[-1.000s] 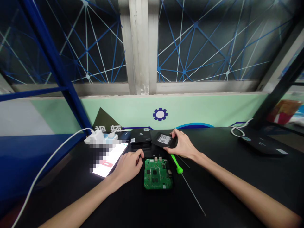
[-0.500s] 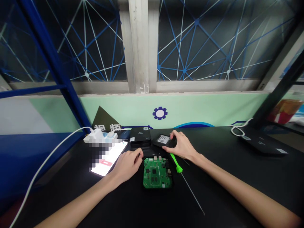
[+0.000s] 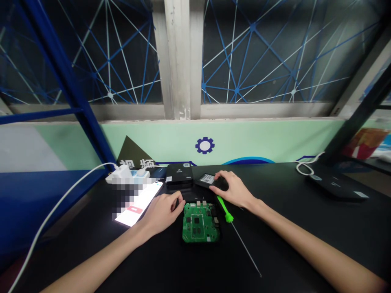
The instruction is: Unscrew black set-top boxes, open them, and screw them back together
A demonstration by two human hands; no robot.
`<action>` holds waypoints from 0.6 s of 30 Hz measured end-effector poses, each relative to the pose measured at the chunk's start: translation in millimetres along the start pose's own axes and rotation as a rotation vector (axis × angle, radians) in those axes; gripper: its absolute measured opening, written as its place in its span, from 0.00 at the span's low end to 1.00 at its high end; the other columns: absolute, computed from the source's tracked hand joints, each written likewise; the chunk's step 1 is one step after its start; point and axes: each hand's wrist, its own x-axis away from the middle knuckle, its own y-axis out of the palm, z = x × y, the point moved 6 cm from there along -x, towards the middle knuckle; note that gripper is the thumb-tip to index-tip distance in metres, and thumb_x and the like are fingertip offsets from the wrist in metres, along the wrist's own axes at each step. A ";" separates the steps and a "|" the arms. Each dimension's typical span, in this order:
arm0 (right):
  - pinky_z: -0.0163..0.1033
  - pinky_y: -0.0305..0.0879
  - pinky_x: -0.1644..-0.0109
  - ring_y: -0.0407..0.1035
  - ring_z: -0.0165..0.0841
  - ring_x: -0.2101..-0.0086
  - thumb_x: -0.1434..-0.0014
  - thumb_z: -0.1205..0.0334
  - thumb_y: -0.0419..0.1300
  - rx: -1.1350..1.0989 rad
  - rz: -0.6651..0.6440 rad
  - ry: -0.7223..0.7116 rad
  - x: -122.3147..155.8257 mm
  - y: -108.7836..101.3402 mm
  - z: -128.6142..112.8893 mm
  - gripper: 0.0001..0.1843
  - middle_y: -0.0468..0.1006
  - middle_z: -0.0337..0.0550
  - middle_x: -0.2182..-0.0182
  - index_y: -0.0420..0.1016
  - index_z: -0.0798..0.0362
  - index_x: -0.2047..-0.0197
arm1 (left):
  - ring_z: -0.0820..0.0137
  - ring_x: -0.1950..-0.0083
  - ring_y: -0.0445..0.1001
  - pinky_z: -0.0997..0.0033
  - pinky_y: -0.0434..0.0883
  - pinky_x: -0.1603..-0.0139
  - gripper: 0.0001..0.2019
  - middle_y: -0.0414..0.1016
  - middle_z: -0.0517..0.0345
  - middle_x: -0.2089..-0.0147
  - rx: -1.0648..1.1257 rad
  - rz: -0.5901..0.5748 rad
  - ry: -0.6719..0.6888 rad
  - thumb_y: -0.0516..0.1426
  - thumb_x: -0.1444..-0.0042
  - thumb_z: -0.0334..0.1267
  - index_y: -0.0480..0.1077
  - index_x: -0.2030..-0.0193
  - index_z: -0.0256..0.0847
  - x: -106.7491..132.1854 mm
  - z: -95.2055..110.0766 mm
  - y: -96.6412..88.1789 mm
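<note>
A green circuit board (image 3: 200, 222) lies flat on the black table (image 3: 275, 228) in front of me. My left hand (image 3: 163, 211) rests just left of the board with its fingers curled loosely, thumb and fingertips near the board's upper left corner. My right hand (image 3: 232, 190) grips a black square cover with a white label (image 3: 208, 180) behind the board and holds it tilted. A green-handled screwdriver (image 3: 225, 208) with a long thin shaft lies right of the board, beside my right wrist.
A lit phone (image 3: 138, 202) lies at the left on a white cable (image 3: 58, 215). A white power strip (image 3: 128, 174) and a black box (image 3: 179, 176) sit behind it. Another black device (image 3: 336, 185) with a white cord lies far right.
My right hand has drawn the black labelled cover slightly left and lower toward the table. My left hand has hardly moved.
</note>
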 end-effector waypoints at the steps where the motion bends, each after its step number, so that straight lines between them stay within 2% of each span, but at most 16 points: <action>1: 0.47 0.63 0.53 0.68 0.41 0.58 0.40 0.45 0.60 -0.003 -0.003 -0.002 -0.1 -0.4 -0.2 0.17 0.77 0.45 0.59 0.71 0.50 0.57 | 0.71 0.77 0.65 0.71 0.52 0.75 0.12 0.64 0.67 0.79 0.003 0.003 0.004 0.49 0.33 0.44 0.65 0.67 0.44 0.0 0.2 -0.3; 6: 0.49 0.64 0.49 0.68 0.43 0.54 0.39 0.50 0.60 -0.026 0.041 -0.054 -0.4 -7.1 -4.3 0.14 0.77 0.47 0.55 0.72 0.50 0.56 | 0.72 0.78 0.63 0.71 0.51 0.75 0.14 0.63 0.67 0.80 0.006 0.004 0.023 0.49 0.33 0.44 0.64 0.70 0.44 0.9 0.1 -0.4; 11: 0.50 0.64 0.48 0.68 0.43 0.53 0.38 0.60 0.59 -0.054 0.090 -0.195 3.2 -20.3 -21.2 0.06 0.77 0.47 0.55 0.74 0.50 0.58 | 0.73 0.79 0.62 0.71 0.51 0.75 0.15 0.61 0.67 0.80 0.003 0.003 0.042 0.49 0.33 0.44 0.62 0.71 0.43 1.8 -1.3 0.3; 14: 0.48 0.65 0.53 0.68 0.42 0.58 0.39 0.64 0.59 -0.039 0.046 -0.252 7.8 -24.2 -33.2 0.04 0.78 0.46 0.60 0.75 0.50 0.62 | 0.73 0.79 0.61 0.71 0.50 0.75 0.15 0.61 0.67 0.80 0.004 -0.010 0.039 0.48 0.33 0.43 0.62 0.72 0.43 1.7 -1.9 0.9; 18: 0.44 0.65 0.59 0.67 0.39 0.63 0.40 0.66 0.58 0.003 -0.092 -0.323 15.6 -21.1 -48.8 0.06 0.77 0.44 0.66 0.77 0.50 0.64 | 0.73 0.79 0.61 0.70 0.50 0.75 0.15 0.61 0.67 0.80 0.001 -0.010 0.043 0.49 0.33 0.43 0.63 0.72 0.43 1.1 -1.7 0.9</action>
